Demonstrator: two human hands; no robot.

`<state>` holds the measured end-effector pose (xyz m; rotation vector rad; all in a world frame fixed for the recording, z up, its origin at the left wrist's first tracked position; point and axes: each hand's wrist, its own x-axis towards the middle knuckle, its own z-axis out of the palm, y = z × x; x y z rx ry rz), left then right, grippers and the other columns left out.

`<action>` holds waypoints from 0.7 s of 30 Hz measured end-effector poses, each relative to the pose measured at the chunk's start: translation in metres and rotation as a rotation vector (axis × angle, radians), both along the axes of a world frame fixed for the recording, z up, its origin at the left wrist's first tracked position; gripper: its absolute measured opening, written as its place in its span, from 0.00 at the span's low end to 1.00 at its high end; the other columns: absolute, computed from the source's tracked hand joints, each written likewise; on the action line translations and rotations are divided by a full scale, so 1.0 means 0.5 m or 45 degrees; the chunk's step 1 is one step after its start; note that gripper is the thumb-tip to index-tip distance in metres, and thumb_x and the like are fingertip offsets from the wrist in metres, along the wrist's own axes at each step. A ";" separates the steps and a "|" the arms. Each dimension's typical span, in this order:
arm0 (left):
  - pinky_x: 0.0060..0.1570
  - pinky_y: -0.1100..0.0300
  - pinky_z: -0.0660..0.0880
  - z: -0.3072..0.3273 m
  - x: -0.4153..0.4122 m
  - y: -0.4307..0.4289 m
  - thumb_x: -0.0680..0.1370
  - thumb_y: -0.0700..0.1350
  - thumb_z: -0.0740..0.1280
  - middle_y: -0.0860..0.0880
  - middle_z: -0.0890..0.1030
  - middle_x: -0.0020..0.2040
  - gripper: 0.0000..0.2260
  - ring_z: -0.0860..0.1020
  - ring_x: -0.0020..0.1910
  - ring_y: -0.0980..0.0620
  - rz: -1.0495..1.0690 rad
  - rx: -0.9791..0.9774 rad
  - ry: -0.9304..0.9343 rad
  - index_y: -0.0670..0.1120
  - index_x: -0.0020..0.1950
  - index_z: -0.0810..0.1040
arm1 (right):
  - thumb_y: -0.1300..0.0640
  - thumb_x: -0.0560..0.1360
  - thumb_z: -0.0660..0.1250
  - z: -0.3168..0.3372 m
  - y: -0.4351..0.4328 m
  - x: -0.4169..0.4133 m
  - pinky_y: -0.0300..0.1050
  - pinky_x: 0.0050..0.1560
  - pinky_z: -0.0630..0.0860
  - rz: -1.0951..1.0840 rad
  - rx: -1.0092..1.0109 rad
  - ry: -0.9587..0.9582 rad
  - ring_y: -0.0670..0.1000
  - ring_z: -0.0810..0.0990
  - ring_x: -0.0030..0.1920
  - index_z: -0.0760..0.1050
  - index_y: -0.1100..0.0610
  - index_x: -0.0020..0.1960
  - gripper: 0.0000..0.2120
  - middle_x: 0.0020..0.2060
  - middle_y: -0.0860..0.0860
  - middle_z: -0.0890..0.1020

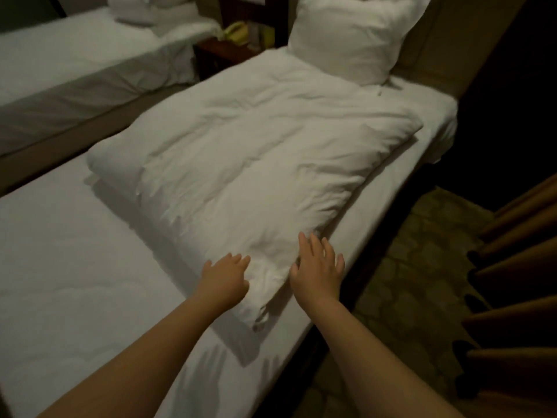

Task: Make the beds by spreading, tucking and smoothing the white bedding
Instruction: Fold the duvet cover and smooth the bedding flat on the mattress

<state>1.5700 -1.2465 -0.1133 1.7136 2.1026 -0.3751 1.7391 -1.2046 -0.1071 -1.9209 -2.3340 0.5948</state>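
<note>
From the head camera, two bare forearms reach in from the bottom edge. The left hand lies flat with fingers straight, its fingertips touching the near edge of the folded duvet. The right hand is just beside it with fingers spread wide, pressing on the same near corner. Neither hand grips anything. This reads as smoothing.

The duvet lies folded across the upper half of the near bed. It is creased all over, and its near corner bunches up between the hands. The sheet below it looks flat and tight, with the foot half uncovered. A plump pillow stands upright at the head, touching the duvet's far edge.

I judge this bed to be well along. The sheet is on and the pillow is placed, but the duvet wants flattening, and perhaps spreading if a full cover is meant.

The far bed, across the gap, looks less finished. Its sheet is on, but it is rumpled at the side. A heap of bedding sits bundled at its head and isn't spread at all.
</note>
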 end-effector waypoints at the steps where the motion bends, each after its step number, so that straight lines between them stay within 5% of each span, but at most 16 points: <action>1: 0.71 0.44 0.57 0.018 -0.009 -0.008 0.79 0.46 0.55 0.50 0.60 0.75 0.25 0.58 0.74 0.49 0.000 0.022 0.016 0.50 0.77 0.55 | 0.52 0.80 0.54 0.021 -0.010 -0.004 0.58 0.74 0.44 -0.001 0.018 0.000 0.52 0.46 0.77 0.47 0.47 0.78 0.29 0.78 0.47 0.49; 8: 0.69 0.48 0.59 0.101 -0.074 -0.195 0.80 0.46 0.55 0.50 0.63 0.74 0.24 0.59 0.74 0.49 0.146 0.258 0.028 0.50 0.77 0.56 | 0.50 0.80 0.55 0.089 -0.155 -0.089 0.59 0.74 0.42 0.099 0.125 0.029 0.52 0.46 0.77 0.50 0.46 0.77 0.28 0.78 0.45 0.50; 12: 0.72 0.44 0.51 0.103 -0.120 -0.352 0.80 0.44 0.55 0.50 0.58 0.77 0.25 0.53 0.76 0.50 0.308 0.209 0.011 0.51 0.77 0.54 | 0.51 0.79 0.56 0.077 -0.285 -0.153 0.59 0.73 0.42 0.203 0.051 0.045 0.52 0.46 0.77 0.50 0.46 0.77 0.29 0.77 0.46 0.50; 21: 0.72 0.43 0.49 0.139 -0.247 -0.546 0.80 0.45 0.55 0.50 0.55 0.78 0.26 0.50 0.77 0.49 0.354 0.197 0.030 0.53 0.78 0.52 | 0.54 0.75 0.59 0.098 -0.481 -0.254 0.60 0.72 0.44 0.180 0.033 0.013 0.53 0.50 0.75 0.55 0.47 0.75 0.29 0.75 0.46 0.57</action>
